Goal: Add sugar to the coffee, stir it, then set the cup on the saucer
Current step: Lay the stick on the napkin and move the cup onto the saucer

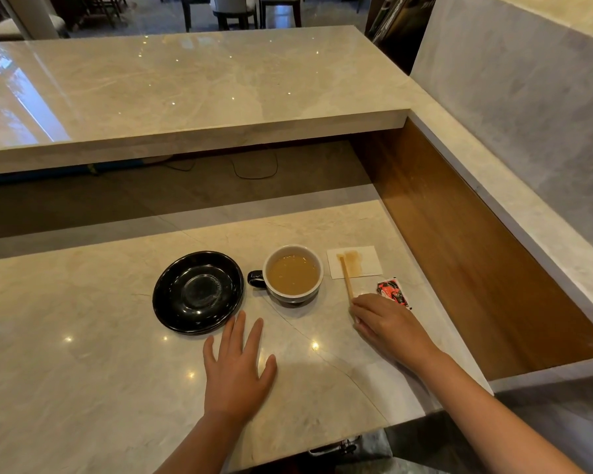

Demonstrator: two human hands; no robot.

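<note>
A dark cup with a white inside holds milky coffee and stands on the marble counter, its handle pointing left. Left of it lies an empty black saucer. A wooden stir stick rests with its wet tip on a stained white napkin, right of the cup. My right hand touches the near end of the stick, fingers curled over it. A red and black sugar packet lies just beyond that hand. My left hand lies flat and open on the counter, below the saucer's near edge.
A higher marble ledge runs across behind the work surface. A wooden side panel and a marble wall close off the right. The counter's near edge is by my forearms.
</note>
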